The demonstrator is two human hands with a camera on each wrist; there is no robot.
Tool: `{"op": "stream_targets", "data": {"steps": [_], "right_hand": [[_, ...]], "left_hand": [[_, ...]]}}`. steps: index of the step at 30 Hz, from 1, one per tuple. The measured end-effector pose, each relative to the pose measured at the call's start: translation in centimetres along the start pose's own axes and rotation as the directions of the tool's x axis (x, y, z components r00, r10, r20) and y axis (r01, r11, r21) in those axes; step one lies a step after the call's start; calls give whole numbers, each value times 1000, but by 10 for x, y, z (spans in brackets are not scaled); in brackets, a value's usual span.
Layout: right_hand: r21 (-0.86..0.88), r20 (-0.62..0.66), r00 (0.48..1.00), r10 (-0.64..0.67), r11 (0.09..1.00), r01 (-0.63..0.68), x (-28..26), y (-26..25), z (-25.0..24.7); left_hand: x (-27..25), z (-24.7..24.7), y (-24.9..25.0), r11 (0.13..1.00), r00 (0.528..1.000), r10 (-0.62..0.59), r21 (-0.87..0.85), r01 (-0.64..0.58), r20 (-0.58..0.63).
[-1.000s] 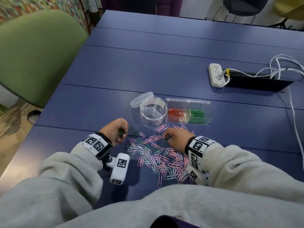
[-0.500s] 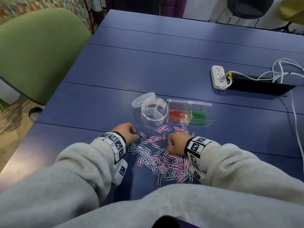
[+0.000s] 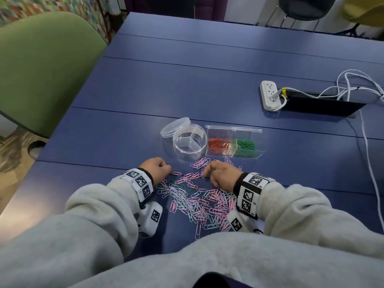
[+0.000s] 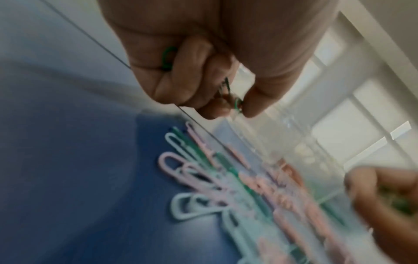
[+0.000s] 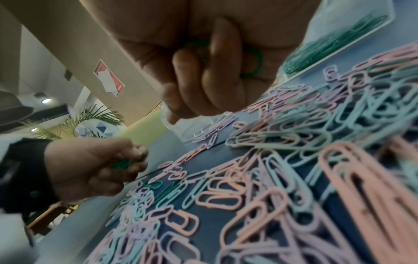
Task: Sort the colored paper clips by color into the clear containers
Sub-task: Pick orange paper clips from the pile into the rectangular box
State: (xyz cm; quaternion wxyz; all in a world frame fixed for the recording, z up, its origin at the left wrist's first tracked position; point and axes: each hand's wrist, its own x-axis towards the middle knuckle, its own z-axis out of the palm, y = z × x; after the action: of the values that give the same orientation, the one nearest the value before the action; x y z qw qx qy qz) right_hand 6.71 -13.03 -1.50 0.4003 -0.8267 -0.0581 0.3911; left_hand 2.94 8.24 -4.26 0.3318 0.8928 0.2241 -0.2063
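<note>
Left hand (image 3: 156, 169): fingers curled, dark green paper clips (image 4: 167, 58) held in the fist, a further green clip pinched at thumb and fingertip; positioned at the far left edge of the loose paper clip pile (image 3: 200, 201), low over the blue table (image 3: 187, 84). Right hand (image 3: 221, 175): fingers curled likewise, green clips (image 5: 254, 61) gripped against the palm; positioned at the far right edge of the same pile, knuckles up. Pile: pink, pale blue and lilac clips, with a few dark green ones (image 3: 176, 185) at the left side, spread on the table between the two wrists and toward the near edge. Round clear container (image 3: 189, 145): just beyond the pile, between and beyond the two hands, divided into compartments, nothing visible inside; clear lid (image 3: 175, 127) tilted against its far left rim. Rectangular clear container (image 3: 234, 143): touching or just beside the round one on its right, two compartments, orange-red clips (image 3: 219, 143) in the left, green clips (image 3: 245, 144) in the right. White power strip (image 3: 269, 95) with white cables (image 3: 353, 80): far right on the table, well apart from the containers, beside a dark flat object (image 3: 324, 104). Green chair (image 3: 41, 65): at the left of the table. Grey sleeves (image 3: 99, 208) and marker-printed wrist bands (image 3: 141, 181) on both arms.
</note>
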Motion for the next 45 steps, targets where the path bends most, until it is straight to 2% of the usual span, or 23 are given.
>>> {"op": "stream_targets", "data": {"steps": [2, 4, 6, 8, 9, 11, 14, 19, 20, 22, 23, 25, 29, 32, 39, 43, 45], "right_hand": [[-91, 49, 998, -30, 995, 34, 0, -2, 3], [-249, 99, 994, -55, 965, 78, 1, -5, 8], [-390, 151, 987, -57, 914, 112, 2, -9, 14], [-541, 182, 981, -68, 826, 158, 5, -12, 20], [-601, 198, 977, -79, 777, 185, 6, -12, 23], [-679, 222, 971, -90, 700, 220, 9, -13, 28], [-734, 229, 969, -89, 638, 232, 13, -15, 30], [-754, 245, 967, -61, 615, 230, 18, -19, 30], [-753, 247, 968, -49, 619, 224, 18, -19, 30], [-746, 251, 967, -31, 631, 214, 17, -15, 28], [-735, 249, 968, -32, 645, 211, 17, -13, 27], [-689, 220, 974, -56, 698, 195, 15, -9, 26], [-447, 92, 992, -84, 887, 116, 9, -2, 19], [-269, 32, 995, -92, 958, 97, 6, -1, 15], [-158, -15, 991, -131, 979, 128, 10, -3, 21], [-52, 30, 992, -119, 991, 120, 11, -4, 30], [-59, 53, 991, -121, 991, 124, 12, -6, 34]], "left_hand": [[0, -5, -4, 953, 998, -69, -294, 69, 11], [-1, -10, -10, 813, 992, -108, -569, 125, 64], [-8, -15, -16, 643, 988, -117, -750, 155, 104], [-16, -21, -19, 477, 988, -70, -865, 157, 140], [-19, -24, -19, 426, 987, -34, -891, 157, 158], [-24, -30, -19, 399, 984, 18, -904, 155, 177], [-26, -30, -20, 448, 993, 18, -889, 97, 118], [-23, -25, -27, 610, 999, -3, -791, 40, 48], [-23, -23, -29, 678, 999, -8, -735, 30, 34], [-23, -19, -36, 857, 1000, 7, -516, -18, -23], [-23, -17, -39, 914, 999, 24, -403, -41, -46], [-22, -12, -45, 966, 999, 48, -255, -51, -21], [-17, -5, -51, 992, 997, 35, -122, -26, 70], [-14, -2, -46, 992, 993, 80, -109, -70, 87], [-14, -2, -36, 976, 990, 125, 168, -135, 72], [-15, -1, -40, 968, 988, 124, 209, -141, 95], [-16, 0, -42, 964, 985, 132, 217, -154, 113]]}}
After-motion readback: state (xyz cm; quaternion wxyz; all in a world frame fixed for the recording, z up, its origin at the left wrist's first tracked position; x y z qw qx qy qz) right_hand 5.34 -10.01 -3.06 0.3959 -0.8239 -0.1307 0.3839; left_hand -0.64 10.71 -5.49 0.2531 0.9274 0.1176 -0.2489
